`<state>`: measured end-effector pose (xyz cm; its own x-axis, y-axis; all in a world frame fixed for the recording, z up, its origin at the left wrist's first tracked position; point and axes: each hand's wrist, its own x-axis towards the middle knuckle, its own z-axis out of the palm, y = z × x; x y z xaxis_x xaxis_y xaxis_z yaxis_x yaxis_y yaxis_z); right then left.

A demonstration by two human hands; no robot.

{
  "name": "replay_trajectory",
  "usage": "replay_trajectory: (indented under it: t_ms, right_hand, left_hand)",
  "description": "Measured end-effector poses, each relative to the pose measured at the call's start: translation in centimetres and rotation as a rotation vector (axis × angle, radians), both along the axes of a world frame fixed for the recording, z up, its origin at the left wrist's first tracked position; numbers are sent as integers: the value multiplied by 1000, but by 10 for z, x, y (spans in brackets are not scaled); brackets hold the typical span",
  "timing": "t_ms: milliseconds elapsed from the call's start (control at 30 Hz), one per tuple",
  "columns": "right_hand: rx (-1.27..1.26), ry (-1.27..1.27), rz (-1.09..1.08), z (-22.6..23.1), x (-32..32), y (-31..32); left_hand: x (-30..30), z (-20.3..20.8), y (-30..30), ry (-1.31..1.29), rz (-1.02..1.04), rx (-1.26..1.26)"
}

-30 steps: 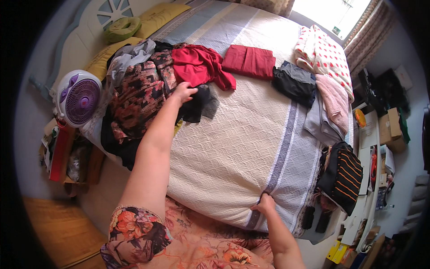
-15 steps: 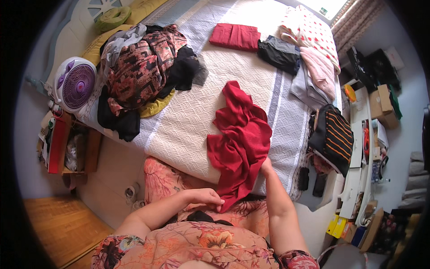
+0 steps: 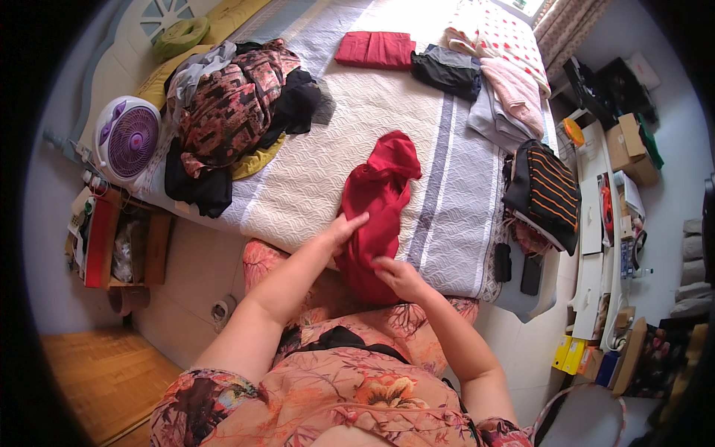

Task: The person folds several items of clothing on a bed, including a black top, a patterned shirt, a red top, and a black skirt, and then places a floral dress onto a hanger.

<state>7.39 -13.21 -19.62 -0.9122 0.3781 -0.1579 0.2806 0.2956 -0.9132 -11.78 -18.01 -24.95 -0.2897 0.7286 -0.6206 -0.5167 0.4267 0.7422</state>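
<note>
A crumpled dark red cloth [image 3: 378, 195], whose exact kind I cannot tell, lies at the bed's near edge. It runs in a narrow bunch toward my lap. My left hand [image 3: 345, 231] grips its left side, thumb on top and fingers partly hidden by the fabric. Lower down, my right hand [image 3: 401, 279] has its fingers curled on the right edge of the same cloth.
On the quilted bedspread [image 3: 320, 179], a clothes heap [image 3: 231, 112] lies left beside a purple-and-white fan [image 3: 128, 139]. Farther back are a folded red cloth [image 3: 375, 50], folded dark clothes [image 3: 447, 72] and a pink towel [image 3: 512, 89]. A striped black garment [image 3: 547, 190] sits at the right edge.
My left hand has moved up and right from the cloth's lower tip to its left side. My right hand has come inward. The cloth is now gathered narrower.
</note>
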Motion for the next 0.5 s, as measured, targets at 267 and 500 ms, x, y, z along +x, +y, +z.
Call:
replay_trajectory:
  t_ms: [267, 500]
  right_hand:
    - [-398, -172, -596, -79, 35, 55]
    - [-516, -133, -705, -92, -25, 54]
  left_hand:
    - [-34, -1, -86, 68, 130, 61]
    - [-162, -34, -180, 440, 664, -122]
